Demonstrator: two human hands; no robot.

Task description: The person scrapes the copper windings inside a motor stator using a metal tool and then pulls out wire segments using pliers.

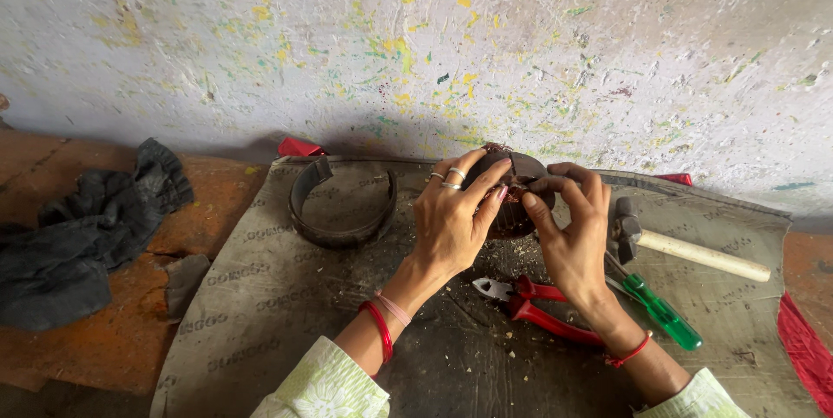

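A dark, rusty round metal part (512, 210) is held upright above a grey mat (286, 296). My left hand (451, 218) wraps its left side, with rings on two fingers. My right hand (568, 231) grips its right side, thumb and fingers pressing near the top. Both hands hide most of the part. Red-handled pliers (542, 307) lie on the mat just below my hands.
A curved dark metal band (338, 201) lies left of my hands. A hammer with a wooden handle (685, 249) and a green-handled screwdriver (664, 314) lie to the right. A black cloth (78, 236) sits on the orange floor at left. A paint-speckled wall (434, 45) stands behind.
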